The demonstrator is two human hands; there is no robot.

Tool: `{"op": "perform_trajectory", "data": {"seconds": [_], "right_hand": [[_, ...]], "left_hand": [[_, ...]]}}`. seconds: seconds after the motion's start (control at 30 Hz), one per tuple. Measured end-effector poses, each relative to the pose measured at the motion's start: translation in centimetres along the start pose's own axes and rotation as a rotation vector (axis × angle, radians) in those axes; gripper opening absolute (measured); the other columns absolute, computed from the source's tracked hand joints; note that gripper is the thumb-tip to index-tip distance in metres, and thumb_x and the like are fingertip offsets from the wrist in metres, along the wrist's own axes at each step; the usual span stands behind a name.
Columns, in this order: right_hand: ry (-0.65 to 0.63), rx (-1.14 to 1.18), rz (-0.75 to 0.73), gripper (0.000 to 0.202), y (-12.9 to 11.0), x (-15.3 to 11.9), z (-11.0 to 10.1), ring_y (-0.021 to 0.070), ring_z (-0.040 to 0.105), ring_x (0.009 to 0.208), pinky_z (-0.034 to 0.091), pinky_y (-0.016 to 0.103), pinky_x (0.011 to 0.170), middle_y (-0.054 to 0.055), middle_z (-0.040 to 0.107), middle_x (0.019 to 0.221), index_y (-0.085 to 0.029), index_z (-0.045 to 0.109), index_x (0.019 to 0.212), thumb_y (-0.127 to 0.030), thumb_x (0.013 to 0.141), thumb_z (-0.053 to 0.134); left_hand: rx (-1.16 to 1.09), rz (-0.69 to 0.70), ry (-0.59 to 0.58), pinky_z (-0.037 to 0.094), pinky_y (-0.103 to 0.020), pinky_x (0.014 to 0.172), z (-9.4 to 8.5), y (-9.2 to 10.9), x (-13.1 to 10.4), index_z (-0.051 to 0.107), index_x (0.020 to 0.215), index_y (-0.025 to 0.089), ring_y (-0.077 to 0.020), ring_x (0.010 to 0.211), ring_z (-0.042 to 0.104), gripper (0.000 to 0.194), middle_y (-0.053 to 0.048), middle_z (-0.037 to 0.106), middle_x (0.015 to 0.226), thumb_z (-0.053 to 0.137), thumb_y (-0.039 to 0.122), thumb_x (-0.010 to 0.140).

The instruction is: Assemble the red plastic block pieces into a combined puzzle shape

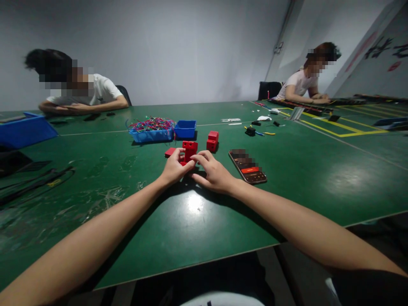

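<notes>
A red block-like part with holes (190, 147) stands upright between my hands over the green table. My left hand (175, 167) is closed around its left side, thumb across the front. My right hand (214, 172) is at its right side, fingers bent and apart, with the fingertips close to the part or touching it; I cannot tell which. Just beyond my left fingers lies a flat red piece (170, 152), partly hidden. A second red block (212, 141) stands on the table behind my right hand.
A blue tray of coloured wires (152, 135) sits beside a small blue bin (185, 129). To the right lie a phone (247, 166) and a black item with pliers-like handles (250, 131). Two people sit across the green table (153, 250). Another blue bin (27, 131) stands left.
</notes>
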State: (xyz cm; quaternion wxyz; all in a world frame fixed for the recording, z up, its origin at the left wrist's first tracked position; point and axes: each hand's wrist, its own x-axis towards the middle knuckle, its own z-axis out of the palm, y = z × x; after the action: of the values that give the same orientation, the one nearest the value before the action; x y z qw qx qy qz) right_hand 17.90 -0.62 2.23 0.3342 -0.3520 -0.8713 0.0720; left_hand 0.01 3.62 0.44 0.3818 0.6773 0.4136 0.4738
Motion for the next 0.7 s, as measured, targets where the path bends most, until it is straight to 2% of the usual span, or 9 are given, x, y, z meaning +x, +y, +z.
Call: {"op": "perform_trajectory", "data": {"seconds": [0.23, 0.4, 0.6, 0.7], "right_hand": [[0.014, -0.036, 0.105, 0.052, 0.9, 0.0, 0.1, 0.0224, 0.057, 0.101, 0.051, 0.036, 0.084, 0.012, 0.048, 0.120, -0.019, 0.044, 0.125, -0.027, 0.078, 0.063], [0.016, -0.026, 0.133, 0.044, 0.9, 0.0, 0.1, 0.0211, 0.057, 0.096, 0.050, 0.036, 0.083, 0.011, 0.051, 0.116, -0.019, 0.047, 0.117, -0.025, 0.077, 0.064], [0.093, 0.204, 0.148, 0.027, 0.8, 0.5, -0.1, 0.0171, 0.059, 0.088, 0.050, 0.031, 0.079, 0.008, 0.060, 0.102, -0.018, 0.052, 0.100, -0.020, 0.076, 0.063], [0.102, 0.303, 0.154, 0.019, 0.7, 0.7, -0.3, 0.0152, 0.060, 0.083, 0.049, 0.029, 0.078, 0.005, 0.062, 0.096, -0.018, 0.054, 0.095, -0.018, 0.077, 0.059]], "left_hand": [[0.123, 0.050, -0.112, 0.054, -0.038, 0.081, 0.0, 1.0, -0.6, 0.047, 0.115, 0.017, -0.0223, 0.088, 0.068, 0.060, -0.008, 0.068, 0.103, 0.074, 0.044, 0.069], [0.118, 0.067, -0.125, 0.054, -0.037, 0.081, 0.2, 1.1, -0.6, 0.047, 0.115, 0.017, -0.0221, 0.089, 0.067, 0.059, -0.008, 0.067, 0.104, 0.073, 0.043, 0.069], [0.111, 0.051, -0.087, 0.052, -0.038, 0.084, 0.2, 0.8, -0.3, 0.047, 0.113, 0.014, -0.0240, 0.094, 0.066, 0.056, -0.011, 0.066, 0.106, 0.071, 0.043, 0.071], [0.089, 0.052, -0.109, 0.050, -0.038, 0.087, 0.1, 0.7, -0.4, 0.046, 0.113, 0.014, -0.0240, 0.097, 0.065, 0.054, -0.010, 0.065, 0.108, 0.068, 0.044, 0.074]]}}
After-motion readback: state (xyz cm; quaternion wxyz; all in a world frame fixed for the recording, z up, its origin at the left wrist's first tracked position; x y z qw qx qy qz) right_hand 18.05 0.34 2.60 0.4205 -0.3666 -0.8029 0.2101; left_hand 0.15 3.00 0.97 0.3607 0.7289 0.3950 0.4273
